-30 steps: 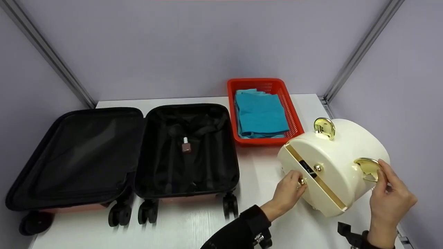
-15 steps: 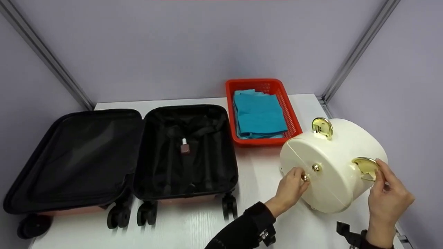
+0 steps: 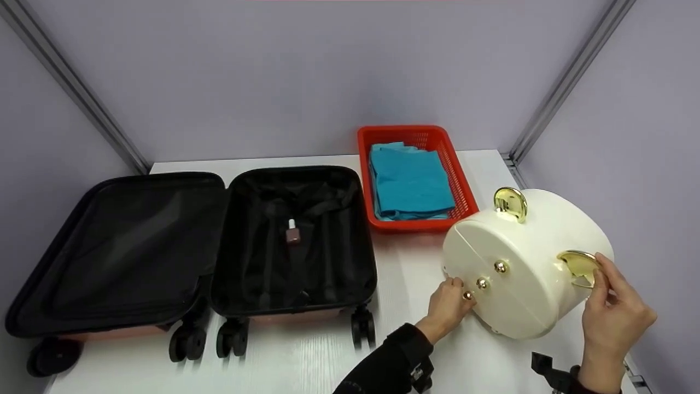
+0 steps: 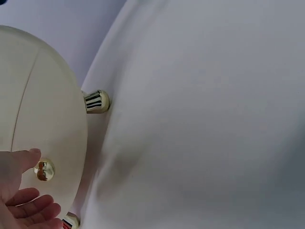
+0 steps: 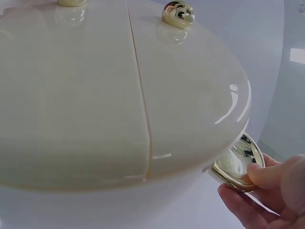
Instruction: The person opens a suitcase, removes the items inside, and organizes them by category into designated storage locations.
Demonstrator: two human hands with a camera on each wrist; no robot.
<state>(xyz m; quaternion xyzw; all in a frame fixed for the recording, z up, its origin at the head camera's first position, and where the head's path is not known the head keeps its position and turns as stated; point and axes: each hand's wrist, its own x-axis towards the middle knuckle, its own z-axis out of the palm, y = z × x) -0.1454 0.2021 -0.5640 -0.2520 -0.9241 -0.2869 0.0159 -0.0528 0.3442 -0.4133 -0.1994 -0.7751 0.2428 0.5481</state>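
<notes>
A cream drum-shaped storage box (image 3: 563, 224) with a drawer front lies at the right of the table, its drawers closed flush. Three gold knobs dot its round face. My left hand (image 3: 448, 306) is at the lowest knob (image 3: 468, 295); in the left wrist view its thumb comes right to the edge of that knob (image 4: 45, 170), the other fingers (image 4: 35, 210) loosely spread below. Between thumb and fingers, my right hand (image 3: 618, 312) pinches the gold ear-shaped handle (image 5: 233, 167) on the box's side. A second gold ear (image 3: 511, 204) stands on top.
An open suitcase (image 3: 220, 306) with black lining takes up the left, a small nail polish bottle (image 3: 293, 235) lying in its right half. Behind the box stands a red basket (image 3: 465, 191) with folded blue cloths (image 3: 413, 180). Walls rise behind and at both sides.
The middle drawer, ajar with a dark item inside, has been pushed in. My left hand has left its knob and moved down to the lowest one; the right hand keeps its hold.
</notes>
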